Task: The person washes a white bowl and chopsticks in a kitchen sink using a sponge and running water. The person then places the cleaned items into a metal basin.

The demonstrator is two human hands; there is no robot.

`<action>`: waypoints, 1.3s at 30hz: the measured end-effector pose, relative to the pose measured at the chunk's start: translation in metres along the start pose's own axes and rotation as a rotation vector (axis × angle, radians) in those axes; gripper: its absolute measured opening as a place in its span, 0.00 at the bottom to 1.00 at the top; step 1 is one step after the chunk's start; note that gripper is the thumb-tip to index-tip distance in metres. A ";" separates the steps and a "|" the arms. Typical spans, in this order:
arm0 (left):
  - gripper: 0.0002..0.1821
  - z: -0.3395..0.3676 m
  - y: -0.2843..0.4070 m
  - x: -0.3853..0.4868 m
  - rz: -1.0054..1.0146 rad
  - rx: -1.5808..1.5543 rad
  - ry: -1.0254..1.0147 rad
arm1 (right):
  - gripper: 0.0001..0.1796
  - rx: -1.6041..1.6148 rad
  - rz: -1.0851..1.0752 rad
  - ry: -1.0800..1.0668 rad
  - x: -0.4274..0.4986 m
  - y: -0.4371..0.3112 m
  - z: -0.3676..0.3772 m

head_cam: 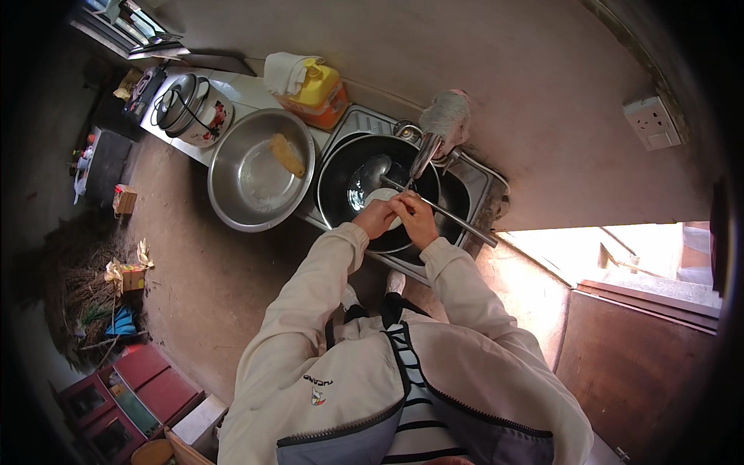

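A black wok sits over the sink, with a metal ladle leaning across it, its handle sticking out to the right. The ladle's bowl lies in the wok, where water glints. Low in the wok is a white bowl, partly covered by my hands. My left hand grips the bowl at its near side. Beside it, my right hand meets the left with bent fingers over the bowl; whether it holds anything is hidden. Just above my fingers is the metal faucet, with a cloth wrapped around its upper part.
Left of the wok, a steel basin holds a tan loofah-like scrubber. Behind stand a yellow-orange pump jug with a white cloth and a flowered rice cooker. A wall socket is at right, above a bright doorway.
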State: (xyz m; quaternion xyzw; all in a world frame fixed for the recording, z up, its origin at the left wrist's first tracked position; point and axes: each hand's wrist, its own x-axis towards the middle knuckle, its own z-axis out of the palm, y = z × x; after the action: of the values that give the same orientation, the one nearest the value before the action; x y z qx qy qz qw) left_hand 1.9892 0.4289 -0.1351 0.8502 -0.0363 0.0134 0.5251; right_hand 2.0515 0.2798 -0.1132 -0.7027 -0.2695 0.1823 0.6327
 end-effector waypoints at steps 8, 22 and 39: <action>0.07 -0.005 -0.005 0.000 -0.015 0.090 -0.093 | 0.22 0.003 0.032 -0.086 -0.002 0.016 0.001; 0.14 -0.007 -0.004 0.002 0.031 -0.016 -0.121 | 0.25 0.402 0.338 -0.039 0.004 -0.002 0.001; 0.14 -0.001 0.000 0.005 -0.086 -0.104 0.049 | 0.09 -0.203 0.015 0.115 0.012 -0.032 -0.002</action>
State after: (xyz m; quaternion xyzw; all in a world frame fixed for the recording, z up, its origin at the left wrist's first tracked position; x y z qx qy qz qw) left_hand 1.9940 0.4295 -0.1343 0.8219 0.0124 0.0099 0.5694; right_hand 2.0571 0.2871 -0.0806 -0.7745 -0.2445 0.1182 0.5713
